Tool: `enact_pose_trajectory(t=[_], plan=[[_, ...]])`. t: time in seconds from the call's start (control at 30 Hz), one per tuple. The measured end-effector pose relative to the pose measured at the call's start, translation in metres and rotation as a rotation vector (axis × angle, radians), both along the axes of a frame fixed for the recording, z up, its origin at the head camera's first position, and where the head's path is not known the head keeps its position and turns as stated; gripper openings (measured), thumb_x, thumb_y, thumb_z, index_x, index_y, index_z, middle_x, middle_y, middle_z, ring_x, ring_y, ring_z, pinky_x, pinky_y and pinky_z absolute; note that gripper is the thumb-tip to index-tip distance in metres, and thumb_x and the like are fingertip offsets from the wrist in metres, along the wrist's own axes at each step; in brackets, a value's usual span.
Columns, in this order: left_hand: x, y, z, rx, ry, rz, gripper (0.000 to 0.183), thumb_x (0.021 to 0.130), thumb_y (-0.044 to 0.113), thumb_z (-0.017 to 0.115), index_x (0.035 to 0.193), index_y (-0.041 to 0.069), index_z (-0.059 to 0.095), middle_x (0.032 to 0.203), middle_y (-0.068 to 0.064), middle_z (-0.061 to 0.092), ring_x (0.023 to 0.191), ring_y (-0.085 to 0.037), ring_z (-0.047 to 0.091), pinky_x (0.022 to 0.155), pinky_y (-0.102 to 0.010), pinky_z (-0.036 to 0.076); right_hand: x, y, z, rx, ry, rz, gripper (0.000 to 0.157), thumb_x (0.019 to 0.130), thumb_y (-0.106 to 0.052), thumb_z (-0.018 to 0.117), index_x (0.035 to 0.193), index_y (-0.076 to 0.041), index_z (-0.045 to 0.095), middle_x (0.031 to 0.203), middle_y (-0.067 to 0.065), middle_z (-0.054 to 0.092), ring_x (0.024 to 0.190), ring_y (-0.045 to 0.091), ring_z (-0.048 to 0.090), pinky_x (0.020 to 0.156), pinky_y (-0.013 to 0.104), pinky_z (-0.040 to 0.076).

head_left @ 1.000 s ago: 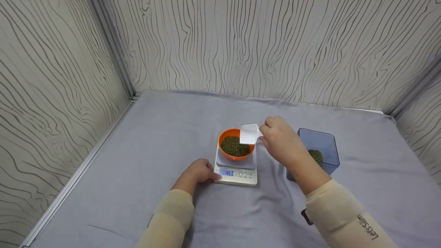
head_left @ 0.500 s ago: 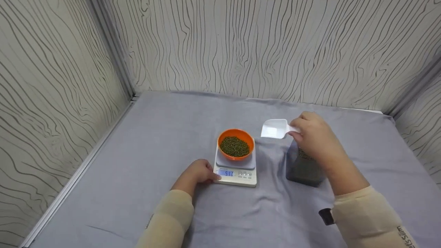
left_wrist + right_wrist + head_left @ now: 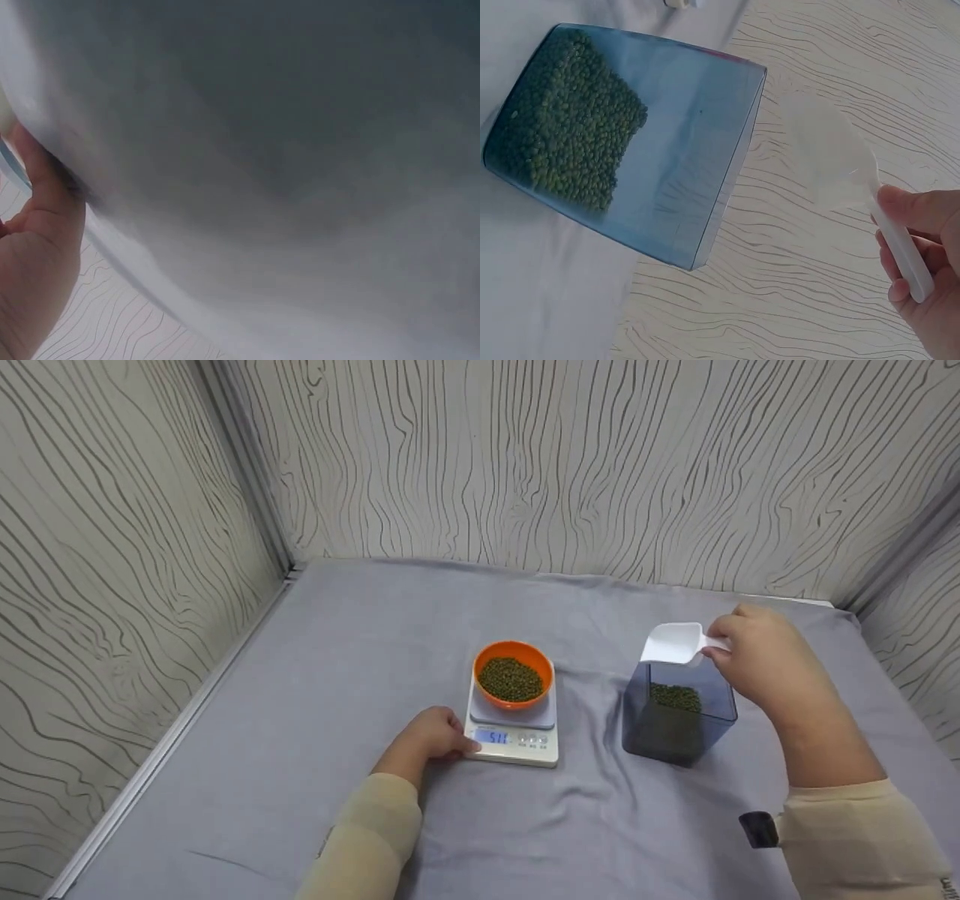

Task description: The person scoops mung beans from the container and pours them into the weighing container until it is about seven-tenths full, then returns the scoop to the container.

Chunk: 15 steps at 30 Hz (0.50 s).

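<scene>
In the head view my right hand pinches the handle of a white scoop, held over the far rim of a bluish see-through container. The scoop's bowl looks empty. Green beans, probably mung beans, fill the lower part of the container in the right wrist view. My left hand grips the front left corner of a white kitchen scale, its thumb on top beside the lit display. An orange bowl of the same green beans stands on the scale's plate. Grey cloth blurs most of the left wrist view.
A wrinkled grey cloth covers the table. Wood-grain patterned panels rise at the back and both sides. A metal strip runs along the table's left edge.
My right hand has carried the scoop rightward from above the orange bowl to above the container. The display has gone from about 453 to 511. My left hand has stayed at the scale.
</scene>
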<state>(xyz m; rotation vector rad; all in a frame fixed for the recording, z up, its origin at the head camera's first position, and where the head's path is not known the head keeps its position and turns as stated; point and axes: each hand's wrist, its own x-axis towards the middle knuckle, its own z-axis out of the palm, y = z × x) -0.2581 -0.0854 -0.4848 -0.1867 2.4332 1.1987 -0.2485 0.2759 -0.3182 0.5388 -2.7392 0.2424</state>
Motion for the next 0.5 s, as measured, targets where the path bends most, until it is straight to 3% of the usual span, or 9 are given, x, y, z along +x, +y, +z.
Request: enact_pose_trajectory(t=[0.5], plan=[[-0.001, 0.000, -0.001, -0.017, -0.004, 0.003, 0.030, 0.071, 0.021, 0.078, 0.082, 0.007, 0.054, 0.073, -0.005, 0.054, 0.068, -0.017, 0.051, 0.060, -0.028, 0.042, 0.000, 0.017, -0.002, 0.010, -0.074, -0.054, 0.013, 0.075, -0.005, 0.066, 0.081, 0.006, 0.062, 0.079, 0.020, 0.053, 0.075, 0.039, 0.052, 0.069, 0.052, 0.039]])
